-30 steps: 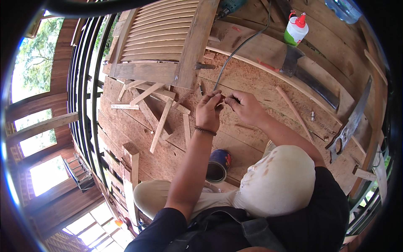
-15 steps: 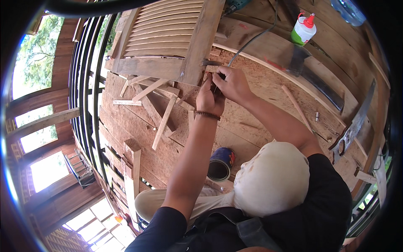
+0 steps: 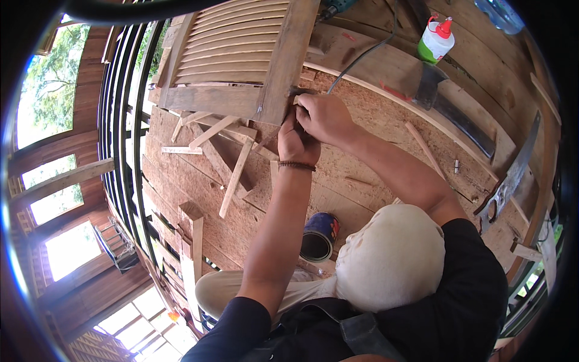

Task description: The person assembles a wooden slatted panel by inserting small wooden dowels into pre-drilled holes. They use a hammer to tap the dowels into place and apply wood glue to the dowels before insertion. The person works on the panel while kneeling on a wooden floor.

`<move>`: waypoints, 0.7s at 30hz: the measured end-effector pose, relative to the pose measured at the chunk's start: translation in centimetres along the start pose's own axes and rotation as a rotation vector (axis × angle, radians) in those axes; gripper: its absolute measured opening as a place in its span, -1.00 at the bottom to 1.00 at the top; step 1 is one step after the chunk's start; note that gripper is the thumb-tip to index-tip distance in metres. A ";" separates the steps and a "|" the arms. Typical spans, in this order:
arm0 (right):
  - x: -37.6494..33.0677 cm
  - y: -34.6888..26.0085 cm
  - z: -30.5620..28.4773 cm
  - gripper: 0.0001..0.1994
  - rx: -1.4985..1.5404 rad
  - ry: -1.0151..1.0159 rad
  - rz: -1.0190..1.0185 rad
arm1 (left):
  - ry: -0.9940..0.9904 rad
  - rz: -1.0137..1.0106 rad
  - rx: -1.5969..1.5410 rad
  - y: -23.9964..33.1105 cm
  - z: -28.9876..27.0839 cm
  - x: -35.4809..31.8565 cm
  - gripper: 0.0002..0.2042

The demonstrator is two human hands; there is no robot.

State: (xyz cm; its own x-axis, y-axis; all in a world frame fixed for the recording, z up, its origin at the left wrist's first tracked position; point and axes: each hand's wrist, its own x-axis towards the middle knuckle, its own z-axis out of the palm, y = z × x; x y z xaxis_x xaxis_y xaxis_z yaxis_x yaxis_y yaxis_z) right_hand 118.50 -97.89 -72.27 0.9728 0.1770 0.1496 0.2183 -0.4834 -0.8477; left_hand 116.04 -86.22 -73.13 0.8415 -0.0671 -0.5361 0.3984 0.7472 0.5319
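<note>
My left hand (image 3: 295,143) is closed beside the lower right corner of a louvered wooden panel (image 3: 274,78), its fingers bent up against the panel's edge. Just right of it, my right hand (image 3: 327,119) is closed too, fingertips pinched together and almost touching the left ones. Whatever either hand grips is hidden between the fingers. A short dark piece (image 3: 300,91) shows at the panel's edge above the knuckles; its kind is unclear.
Loose wood strips (image 3: 237,175) lie left of my forearms. An open can (image 3: 319,237) stands by my knee. Towards the right are a hatchet-like tool (image 3: 452,114), a handsaw (image 3: 512,175) and a glue bottle (image 3: 436,41). A cable (image 3: 365,55) runs from beside a power tool (image 3: 330,9).
My right hand has shifted slightly left and down, with its fingers closer to the left hand. The dark object earlier visible in its grip is now covered. The panel appears slightly further left.
</note>
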 end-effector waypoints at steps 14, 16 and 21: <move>-2.9 0.6 -1.1 -0.78 0.155 -0.085 0.181 | 0.119 0.080 0.035 -1.1 -0.5 -0.8 -0.85; -2.3 0.7 -0.5 -0.79 0.116 -0.068 0.138 | 0.045 0.044 0.014 -0.9 -0.9 0.0 -0.80; -1.4 0.5 -0.5 -0.80 0.096 0.007 0.015 | 0.040 0.047 0.020 -1.0 0.1 -0.1 -0.69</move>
State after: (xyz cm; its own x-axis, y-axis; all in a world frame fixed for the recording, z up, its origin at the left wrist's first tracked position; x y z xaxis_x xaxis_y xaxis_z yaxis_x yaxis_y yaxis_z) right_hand 117.24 -98.77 -72.64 0.9764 0.1644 0.1399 0.1957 -0.4010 -0.8949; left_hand 115.56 -87.10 -73.52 0.8444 -0.0056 -0.5356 0.3663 0.7357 0.5698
